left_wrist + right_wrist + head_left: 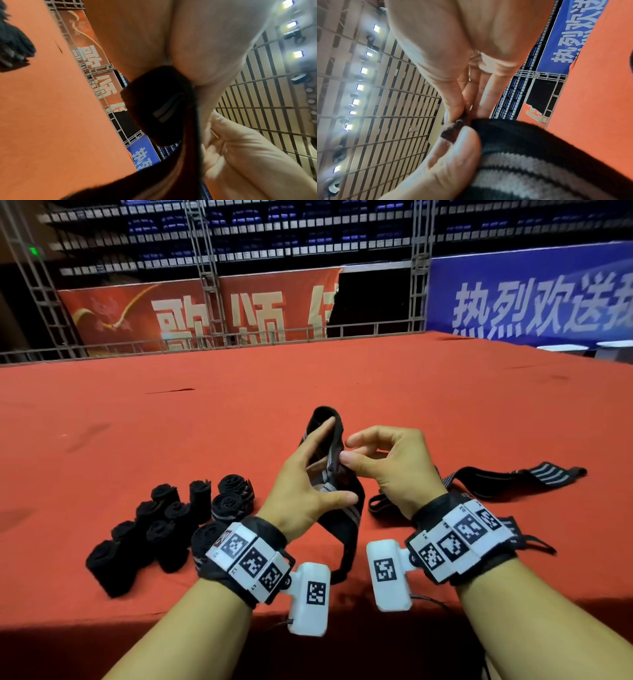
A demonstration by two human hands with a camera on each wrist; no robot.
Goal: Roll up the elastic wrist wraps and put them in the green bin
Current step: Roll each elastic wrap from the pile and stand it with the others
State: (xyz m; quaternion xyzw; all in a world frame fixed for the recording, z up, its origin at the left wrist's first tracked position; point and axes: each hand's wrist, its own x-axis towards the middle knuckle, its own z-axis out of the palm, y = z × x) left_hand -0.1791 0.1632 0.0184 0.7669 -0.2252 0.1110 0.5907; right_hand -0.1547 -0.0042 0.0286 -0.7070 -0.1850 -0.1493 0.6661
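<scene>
A black wrist wrap [346, 508] with grey stripes is held up over the red table between both hands, its tail hanging to the front edge. My left hand [322, 470] lies along it with straight fingers, thumb out below. My right hand [347, 451] pinches the wrap's edge between thumb and fingertips. The right wrist view shows that pinch on a dark corner of the striped wrap [530, 155]. In the left wrist view the wrap's [159, 105] black end rests against my fingers. A second, unrolled wrap [513, 477] lies flat on the right. No green bin is in view.
Several rolled black wraps [171, 525] lie in a cluster at the left front of the red table [411, 392]. Metal truss frames and red and blue banners stand beyond the table's far edge. White stools [561, 348] show at the far right.
</scene>
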